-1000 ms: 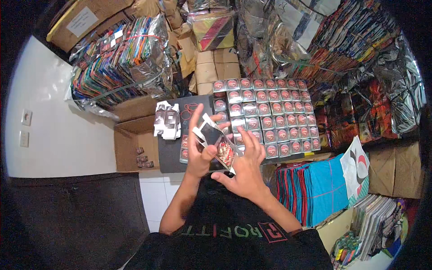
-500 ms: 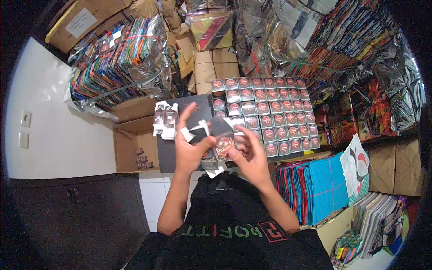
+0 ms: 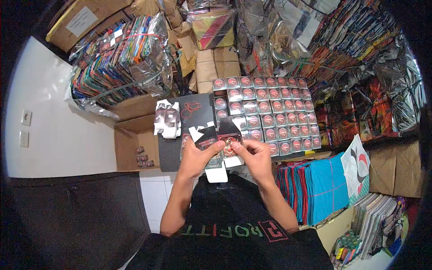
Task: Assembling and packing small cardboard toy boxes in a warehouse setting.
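Observation:
Between my hands is a small dark printed carton point(image 3: 214, 158) with white flaps sticking out at its top and bottom. My left hand point(image 3: 194, 157) grips its left side, thumb lying across the front panel. On the other side my right hand point(image 3: 256, 160) pinches the reddish panel, with the thumb in front and the fingers behind, partly hidden. The carton is above the near edge of a dark tabletop point(image 3: 199, 120). Just beyond my left hand lies a pile of flattened cartons point(image 3: 167, 118), and red rubber bands point(image 3: 192, 107) rest beside it.
Rows of small boxes with round red labels point(image 3: 275, 106) cover the table's right side. An open cardboard box point(image 3: 130, 155) at left holds several small items. Blue folded cloth point(image 3: 327, 184) is stacked at right. Wrapped bundles point(image 3: 119, 58) and paper parcels point(image 3: 216, 65) stand behind.
The carton has turned and come to rest with its printed panels facing up. My left fingers, spread before, have closed on it. The rubber bands have come into full view.

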`<state>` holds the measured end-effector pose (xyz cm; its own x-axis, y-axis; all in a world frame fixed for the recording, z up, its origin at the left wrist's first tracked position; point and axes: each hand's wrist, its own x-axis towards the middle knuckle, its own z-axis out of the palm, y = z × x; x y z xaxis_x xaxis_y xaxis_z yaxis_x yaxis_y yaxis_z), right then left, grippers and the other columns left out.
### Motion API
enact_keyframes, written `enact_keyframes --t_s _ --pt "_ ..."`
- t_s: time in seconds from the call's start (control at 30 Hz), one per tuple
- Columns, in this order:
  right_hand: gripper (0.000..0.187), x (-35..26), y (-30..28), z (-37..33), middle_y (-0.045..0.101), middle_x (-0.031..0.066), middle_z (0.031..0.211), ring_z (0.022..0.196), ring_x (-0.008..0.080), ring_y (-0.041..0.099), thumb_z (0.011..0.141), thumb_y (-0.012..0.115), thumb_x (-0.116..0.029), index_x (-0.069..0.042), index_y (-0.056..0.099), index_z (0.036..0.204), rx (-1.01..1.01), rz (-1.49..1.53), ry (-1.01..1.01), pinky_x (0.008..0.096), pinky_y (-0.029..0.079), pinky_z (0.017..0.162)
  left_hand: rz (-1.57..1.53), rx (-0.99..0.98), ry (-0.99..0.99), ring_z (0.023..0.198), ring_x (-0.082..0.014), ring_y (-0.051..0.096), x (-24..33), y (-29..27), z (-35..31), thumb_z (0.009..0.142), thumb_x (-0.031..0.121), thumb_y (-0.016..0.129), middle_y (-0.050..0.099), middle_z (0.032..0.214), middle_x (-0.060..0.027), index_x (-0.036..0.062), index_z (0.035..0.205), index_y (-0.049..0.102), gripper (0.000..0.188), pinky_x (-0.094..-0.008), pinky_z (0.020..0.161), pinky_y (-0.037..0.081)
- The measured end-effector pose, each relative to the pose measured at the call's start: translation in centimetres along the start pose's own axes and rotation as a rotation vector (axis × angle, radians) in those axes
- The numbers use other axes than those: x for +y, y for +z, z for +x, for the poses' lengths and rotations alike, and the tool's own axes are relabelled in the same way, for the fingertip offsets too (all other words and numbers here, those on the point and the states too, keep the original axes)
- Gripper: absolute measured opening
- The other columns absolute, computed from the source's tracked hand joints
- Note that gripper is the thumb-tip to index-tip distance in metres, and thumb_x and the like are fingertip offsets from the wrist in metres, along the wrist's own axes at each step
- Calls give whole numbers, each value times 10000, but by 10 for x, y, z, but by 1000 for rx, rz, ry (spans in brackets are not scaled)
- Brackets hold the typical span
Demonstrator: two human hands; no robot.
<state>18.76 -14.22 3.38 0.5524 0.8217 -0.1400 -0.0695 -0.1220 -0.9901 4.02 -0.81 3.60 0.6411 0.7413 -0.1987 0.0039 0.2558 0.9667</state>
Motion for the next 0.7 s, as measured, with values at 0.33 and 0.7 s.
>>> enact_keyframes --t_s 0.33,0.7 --pt "240 1 2 3 633 -49 757 702 31 510 1016 706 -220 12 763 1021 -32 -15 -99 241 416 612 177 -39 -28 926 -140 700 2 -8 -1 813 222 918 756 1059 -75 -19 1164 699 479 -317 839 569" --pt "338 9 -8 11 730 85 1144 965 119 655 1074 602 -239 12 709 1273 -4 52 -181 295 521 888 301 -178 111 945 -140 698 13 -19 -2 815 230 910 755 1049 -67 0 1170 705 470 -319 875 560"
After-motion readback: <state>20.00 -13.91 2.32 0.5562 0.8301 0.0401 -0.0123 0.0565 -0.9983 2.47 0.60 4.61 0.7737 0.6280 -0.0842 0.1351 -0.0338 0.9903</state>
